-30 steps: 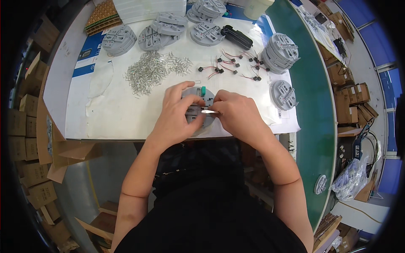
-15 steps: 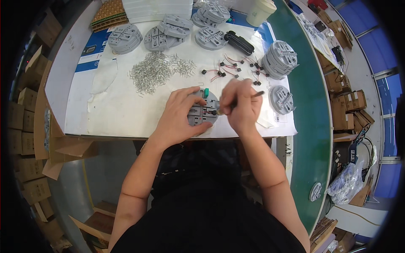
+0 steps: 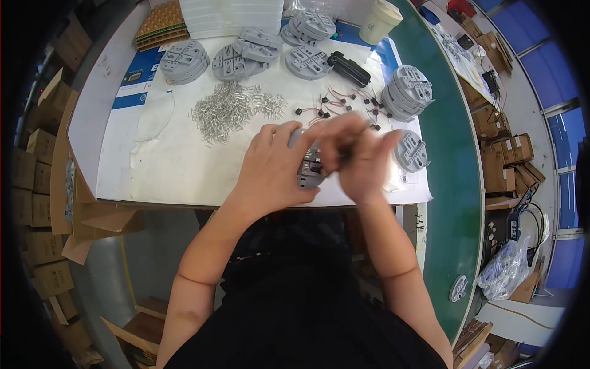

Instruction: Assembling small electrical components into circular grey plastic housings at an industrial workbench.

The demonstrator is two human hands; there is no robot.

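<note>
My left hand grips a round grey plastic base near the table's front edge. The base is tilted, its slotted side turned toward my right hand, and the fingers cover much of it. Close against its right side is my right hand, smeared by motion, with the thumb apart. A dark blurred thing shows among its fingers; its kind cannot be made out. Beyond the hands lie small black parts with red and dark wires and a heap of small silvery metal pieces.
Stacks of grey round bases stand at the back left, back middle and right. One more base lies right of my hand. A black elongated object and a pale lidded tub are at the back.
The base has been tilted up from lying flat, and its green part is no longer visible. My right hand has turned over; the thin dark stick-like tool in it no longer shows clearly.
</note>
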